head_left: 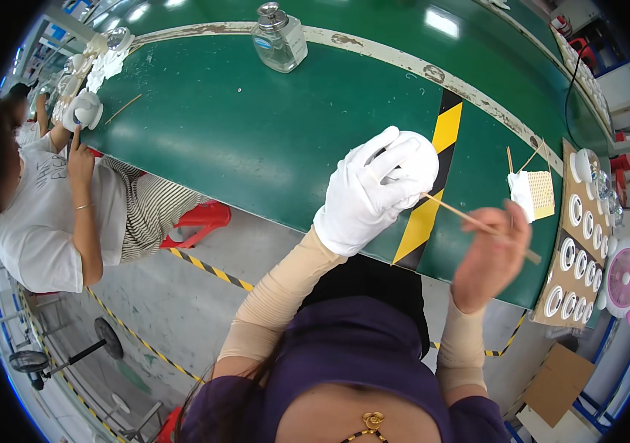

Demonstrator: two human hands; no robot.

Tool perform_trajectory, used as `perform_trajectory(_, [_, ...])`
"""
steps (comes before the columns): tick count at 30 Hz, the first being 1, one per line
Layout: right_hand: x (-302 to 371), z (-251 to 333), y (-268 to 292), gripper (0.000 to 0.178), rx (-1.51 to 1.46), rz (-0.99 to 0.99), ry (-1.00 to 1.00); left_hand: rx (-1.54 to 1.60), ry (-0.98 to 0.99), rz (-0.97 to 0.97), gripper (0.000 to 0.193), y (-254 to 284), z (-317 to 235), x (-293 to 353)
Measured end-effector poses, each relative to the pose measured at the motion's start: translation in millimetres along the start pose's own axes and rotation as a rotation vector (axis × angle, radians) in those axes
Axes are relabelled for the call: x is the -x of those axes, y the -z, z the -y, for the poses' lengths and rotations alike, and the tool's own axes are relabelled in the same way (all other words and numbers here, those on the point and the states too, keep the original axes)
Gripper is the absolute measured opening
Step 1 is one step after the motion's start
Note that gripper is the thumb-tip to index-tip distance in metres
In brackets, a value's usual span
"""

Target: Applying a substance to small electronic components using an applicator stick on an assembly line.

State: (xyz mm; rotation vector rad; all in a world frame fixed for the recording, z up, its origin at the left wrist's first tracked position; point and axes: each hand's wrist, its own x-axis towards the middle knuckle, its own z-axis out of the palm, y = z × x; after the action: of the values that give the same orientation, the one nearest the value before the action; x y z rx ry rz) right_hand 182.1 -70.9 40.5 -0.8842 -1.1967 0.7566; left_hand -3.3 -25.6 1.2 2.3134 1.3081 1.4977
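White-gloved left hand (367, 188) grips 1 round white part (426, 162); bare right hand (492, 255) pinches 1 thin tan wooden stick (449, 208), its tip by the part's lower edge.

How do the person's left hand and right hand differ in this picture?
The left hand wears a white glove; the right hand is bare. The left hand holds a white round part; the right hand holds a thin wooden stick. Both have a beige sleeve behind them.
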Motion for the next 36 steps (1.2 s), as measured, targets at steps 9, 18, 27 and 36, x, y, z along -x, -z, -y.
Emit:
perform_trajectory(9, [-11.2, 62.6, -12.8, 0.032, 1.237, 0.512, 0.521, 0.015, -0.036, -0.040, 0.028, -0.3, -0.4, -1.3])
perform_trajectory(18, [-12.6, 58.6, 36.6, 0.043, 0.463, 0.652, -0.394, 0.084, 0.016, 0.016, 0.014, 2.8, -1.4, -4.3])
perform_trajectory(27, [-8.7, 1.2, 24.0, 0.022, 0.082, 0.297, -0.830, 0.119, 0.003, -0.015, 0.013, -2.9, -0.5, -4.3])
perform_trajectory(36, [-4.4, -0.4, 10.4, 0.027, -0.028, 0.196, -0.664, 0.316, 0.281, 0.014, 0.072, -8.0, -0.1, 2.6])
